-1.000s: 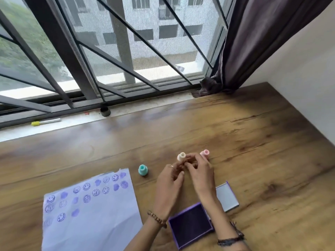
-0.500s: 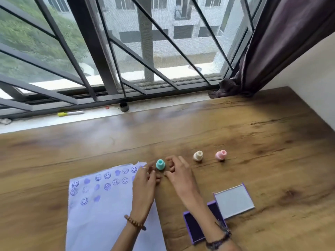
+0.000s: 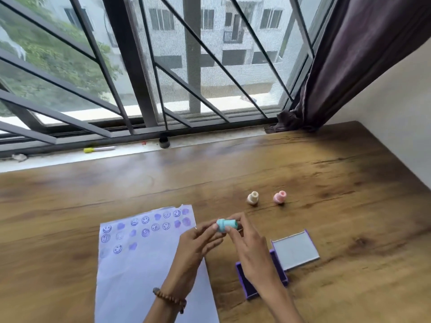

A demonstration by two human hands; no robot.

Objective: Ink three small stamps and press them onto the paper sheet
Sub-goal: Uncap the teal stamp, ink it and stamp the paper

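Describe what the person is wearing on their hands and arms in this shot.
Both forearms are bare, with no sleeves in view. The left hand has a bracelet of round brown beads at the wrist. The right hand shows no gloves or rings, and its wrist and forearm look bare down to the frame edge.

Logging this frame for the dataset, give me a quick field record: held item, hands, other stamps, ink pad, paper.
held item: teal stamp, lying sideways between both hands
left hand: fingertips on the stamp
right hand: fingertips on the stamp
other stamps: cream stamp and pink stamp, upright on the table
ink pad: open, lid flipped back, partly hidden by the right forearm
paper sheet: top rows carry purple prints
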